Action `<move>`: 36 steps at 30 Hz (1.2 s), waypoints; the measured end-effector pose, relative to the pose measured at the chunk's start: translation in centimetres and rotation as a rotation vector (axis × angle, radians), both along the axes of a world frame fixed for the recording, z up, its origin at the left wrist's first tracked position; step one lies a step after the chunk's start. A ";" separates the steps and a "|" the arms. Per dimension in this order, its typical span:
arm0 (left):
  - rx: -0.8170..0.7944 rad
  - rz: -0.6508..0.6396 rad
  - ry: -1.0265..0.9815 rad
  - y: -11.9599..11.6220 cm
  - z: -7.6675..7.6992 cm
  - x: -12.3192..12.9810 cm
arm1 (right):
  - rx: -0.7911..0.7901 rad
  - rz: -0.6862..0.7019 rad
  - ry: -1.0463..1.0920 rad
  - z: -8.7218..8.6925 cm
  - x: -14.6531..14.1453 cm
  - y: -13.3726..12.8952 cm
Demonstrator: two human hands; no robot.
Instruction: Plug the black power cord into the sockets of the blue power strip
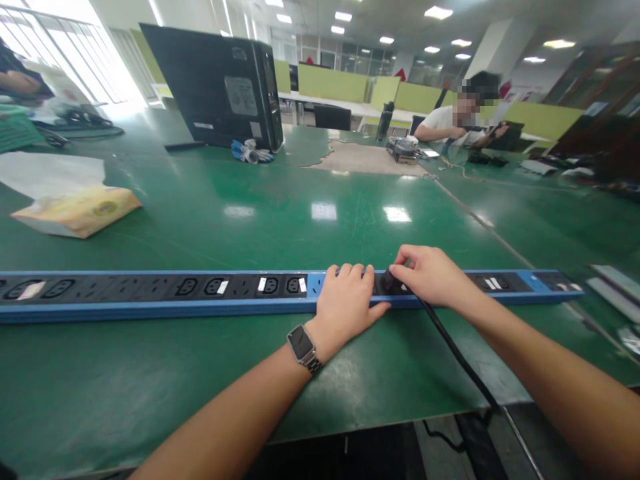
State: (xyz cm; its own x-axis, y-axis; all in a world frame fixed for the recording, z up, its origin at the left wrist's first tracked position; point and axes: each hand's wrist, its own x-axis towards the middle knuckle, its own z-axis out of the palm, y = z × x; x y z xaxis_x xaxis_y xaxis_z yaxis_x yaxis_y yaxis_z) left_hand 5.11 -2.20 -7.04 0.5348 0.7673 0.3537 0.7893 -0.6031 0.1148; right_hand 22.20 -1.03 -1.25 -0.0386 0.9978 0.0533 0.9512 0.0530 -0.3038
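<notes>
Green table (125, 380) lay under the power strip (160, 307). Strip ran lengthwise left to right, sockets (243, 287) facing up. Black cable (457, 353) trailed off its near side. Left hand (347, 297) lay across the strip, thumb spread wide; right hand (425, 273) pinched the black plug (389, 281) at the strip's face.

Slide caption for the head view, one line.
Left hand rests on a blue power strip; right hand holds a black corded plug.

Open-plan office: yellow-green desk partitions (333, 85), ceiling lts (439, 12), PC twr (225, 90).
</notes>
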 end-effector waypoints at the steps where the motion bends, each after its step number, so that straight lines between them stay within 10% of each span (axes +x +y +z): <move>1: 0.000 -0.001 -0.002 0.0 0.0 0.0 | 0.020 -0.001 -0.018 -0.1 -0.1 -0.1; 10: -0.004 0.007 -0.007 0.0 -0.2 0.0 | 0.108 -0.042 -0.287 -1.3 -2.4 -2.1; 15: -0.006 -0.003 -0.008 -0.1 -0.1 -0.1 | 0.071 0.104 0.025 -1.2 0.5 -1.0; 19: -0.002 -0.026 -0.054 -0.3 0.3 -0.1 | 0.254 -0.086 0.303 -3.0 4.3 0.6; 29: -0.007 -0.225 -0.023 0.8 1.0 1.0 | 0.356 -0.279 0.108 -6.1 4.9 0.4; 36: 0.267 -0.168 -0.090 0.3 4.9 1.5 | 0.383 -0.243 0.052 -6.1 4.9 0.3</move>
State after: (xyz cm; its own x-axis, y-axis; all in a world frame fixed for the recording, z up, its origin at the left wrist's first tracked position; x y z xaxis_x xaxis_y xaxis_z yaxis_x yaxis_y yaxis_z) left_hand 6.60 -1.92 -2.15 0.6036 0.5446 0.5824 0.6701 -0.7422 -0.0004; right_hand 27.12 -0.77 -7.31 0.2069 0.8854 0.4162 0.9341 -0.0523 -0.3531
